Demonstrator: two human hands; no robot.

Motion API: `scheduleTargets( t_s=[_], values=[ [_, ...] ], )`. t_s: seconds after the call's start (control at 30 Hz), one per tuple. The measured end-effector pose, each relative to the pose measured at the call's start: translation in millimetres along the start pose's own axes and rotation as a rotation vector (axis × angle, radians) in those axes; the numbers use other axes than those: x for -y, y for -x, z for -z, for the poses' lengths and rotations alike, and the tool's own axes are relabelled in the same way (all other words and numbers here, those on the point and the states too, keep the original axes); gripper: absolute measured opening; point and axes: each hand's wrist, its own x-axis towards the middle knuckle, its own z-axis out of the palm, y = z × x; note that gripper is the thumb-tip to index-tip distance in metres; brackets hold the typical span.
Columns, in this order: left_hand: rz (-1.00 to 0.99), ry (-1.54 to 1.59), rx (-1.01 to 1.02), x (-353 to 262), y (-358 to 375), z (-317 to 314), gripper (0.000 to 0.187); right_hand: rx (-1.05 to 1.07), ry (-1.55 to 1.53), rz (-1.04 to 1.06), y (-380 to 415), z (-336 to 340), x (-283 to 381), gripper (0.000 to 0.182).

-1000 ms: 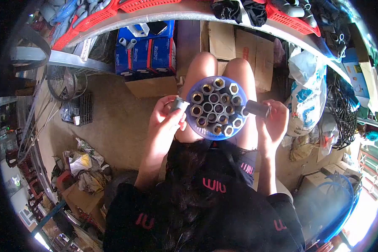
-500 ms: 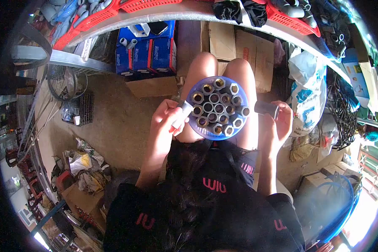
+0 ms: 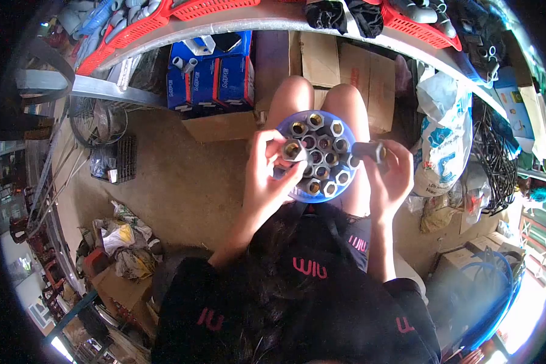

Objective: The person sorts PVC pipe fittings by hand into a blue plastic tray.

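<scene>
A round blue tub [image 3: 297, 193] sits on the person's lap, packed with upright hex-ended metal fittings [image 3: 323, 143]. Over the tub's left side, the left hand [image 3: 272, 182] pinches one brass-mouthed fitting [image 3: 290, 150] between its fingers. At the tub's right rim, the right hand [image 3: 389, 179] grips a dark fitting [image 3: 369, 150].

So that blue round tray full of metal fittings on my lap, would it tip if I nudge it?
Probably. The blue tray rests only on the knees, not a flat surface. The upright fittings look metal, so it is likely heavy and top-loaded. The left hand at its rim may steady it.
</scene>
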Motion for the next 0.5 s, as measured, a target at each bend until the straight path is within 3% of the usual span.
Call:
scheduleTargets(
  t_s=[0.03,0.2,0.33,0.43,0.5],
  values=[
    [-0.059,-0.144,0.072,6.3,-1.3,2.3,0.043,0.024,0.038,0.018,-0.2,-1.2,2.1,0.04],
    [0.059,-0.132,0.076,-9.9,-7.1,-0.7,0.045,0.107,0.133,0.112,-2.4,1.0,3.5,0.034],
    [0.003,-0.294,0.046,-20.3,-12.4,4.7,0.047,0.061,-0.106,-0.184,3.4,3.8,9.4,0.033],
    [0.048,-0.24,-0.07,-16.9,-7.7,4.9,0.04,-0.03,-0.096,-0.115,1.7,5.0,4.5,0.038],
    [-0.058,-0.368,-0.029,-8.7,-9.8,9.7,0.04,-0.117,-0.026,0.026,-1.5,4.0,-2.4,0.047]
  ],
)
